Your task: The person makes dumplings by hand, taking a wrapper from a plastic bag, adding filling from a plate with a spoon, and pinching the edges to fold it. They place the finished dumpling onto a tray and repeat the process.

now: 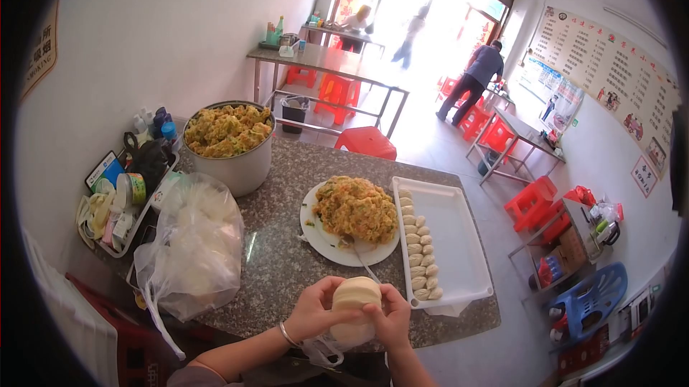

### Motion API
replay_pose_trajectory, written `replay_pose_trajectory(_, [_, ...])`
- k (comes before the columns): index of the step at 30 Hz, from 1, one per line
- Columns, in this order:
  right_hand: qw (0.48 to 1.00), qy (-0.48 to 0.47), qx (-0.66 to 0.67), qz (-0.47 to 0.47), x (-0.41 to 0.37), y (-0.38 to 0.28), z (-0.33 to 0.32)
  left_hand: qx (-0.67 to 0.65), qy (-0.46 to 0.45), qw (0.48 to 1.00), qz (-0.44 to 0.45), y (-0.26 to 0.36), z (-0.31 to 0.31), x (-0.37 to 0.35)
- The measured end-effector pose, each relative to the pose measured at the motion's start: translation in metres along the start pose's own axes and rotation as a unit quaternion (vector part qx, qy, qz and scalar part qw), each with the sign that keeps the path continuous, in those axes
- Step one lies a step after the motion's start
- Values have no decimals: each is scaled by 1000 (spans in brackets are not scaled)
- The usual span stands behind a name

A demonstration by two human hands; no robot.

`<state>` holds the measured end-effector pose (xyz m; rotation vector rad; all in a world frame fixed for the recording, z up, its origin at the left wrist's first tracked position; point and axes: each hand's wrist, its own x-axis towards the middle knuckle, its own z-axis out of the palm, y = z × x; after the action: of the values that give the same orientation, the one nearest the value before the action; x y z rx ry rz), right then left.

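Observation:
A thick stack of round, pale dumpling wrappers (357,295) is held between my two hands at the table's near edge. My left hand (317,309) closes on its left side, with a bangle on the wrist. On the right side, my right hand (390,315) grips the stack with thumb and fingers. Below the wrappers hangs a clear plastic bag (323,350), partly hidden by the hands. Just beyond, a white plate (310,232) bears a mound of chopped filling (357,209) with a metal spoon (367,269) stuck in it. Folded dumplings (416,250) line the left side of a white tray (459,243).
A large pot (240,171) of filling stands at the back left of the speckled table (276,258). Before it lies a plastic bag (194,250) of pale contents, beside a cluttered basket (136,222). Farther off are tables, red stools (337,96) and a person bending (477,78).

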<state>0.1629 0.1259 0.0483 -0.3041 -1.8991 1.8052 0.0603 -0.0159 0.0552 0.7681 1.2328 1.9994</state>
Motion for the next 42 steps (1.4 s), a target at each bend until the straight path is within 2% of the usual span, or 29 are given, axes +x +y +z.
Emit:
replay_pose_trajectory(1, [998, -16, -57, -13, 1, 3, -3, 31, 4, 999, -30, 1, -1, -1])
replay_pose_trajectory(2, [998, -15, -58, -13, 1, 4, -5, 30, 3, 999, -30, 2, -3, -1])
replay_pose_trajectory(4, [996, -48, 76, -12, 2, 3, -5, 49, -22, 998, -44, 6, -8, 1])
replay_pose_trajectory(5, [996, -49, 75, -12, 3, -2, -6, 48, -22, 998, -44, 6, -10, 0])
replay_pose_trajectory(7, [991, -70, -116, -20, 4, -16, -6, 151, -57, 984, -73, 6, -14, 1])
replay_pose_trajectory(10, [993, -56, -106, -9, 0, -11, -8, 183, -77, 979, -45, 13, -11, -1])
replay_pose_trajectory(11, [993, -56, -106, -10, 0, -11, -5, 183, -77, 979, -45, 10, -9, -1])
replay_pose_trajectory(13, [1000, 7, 6, 28, -2, -11, 2, 39, -21, 999, 14, -3, -2, -2])
replay_pose_trajectory(17, [1000, 21, -15, -2, -1, -1, -1, 27, -5, 1000, -7, -5, -1, -4])
replay_pose_trajectory(20, [998, -21, 38, -37, 3, -9, -5, 73, -37, 996, -21, 6, -9, 1])
replay_pose_trajectory(22, [978, -91, -178, -67, 7, -26, -7, 153, -57, 984, -74, 17, -8, 0])
replay_pose_trajectory(26, [987, -37, -153, -21, 2, -22, -3, 162, -72, 982, -60, 14, -5, -1])
replay_pose_trajectory(28, [997, 25, -70, -10, 0, -13, 1, 72, -17, 997, 22, 5, 1, -2])
replay_pose_trajectory(32, [988, 22, -144, -54, 2, -14, 1, 50, -13, 997, -49, -1, -3, -3])
replay_pose_trajectory(34, [998, -21, -31, -42, 4, -10, -2, 44, -57, 994, -84, 4, -11, 0])
replay_pose_trajectory(35, [998, -21, -31, -42, 4, -13, -4, 43, -58, 994, -84, 10, -10, 1])
replay_pose_trajectory(37, [969, -64, -228, -77, 6, -33, -2, 155, -66, 977, -129, 22, -9, 0])
replay_pose_trajectory(41, [981, -52, -184, -16, 1, -25, -3, 162, -91, 978, -96, 12, -10, -2])
replay_pose_trajectory(42, [988, -14, -152, -12, 1, -20, -1, 67, -75, 992, -80, 12, -7, -2])
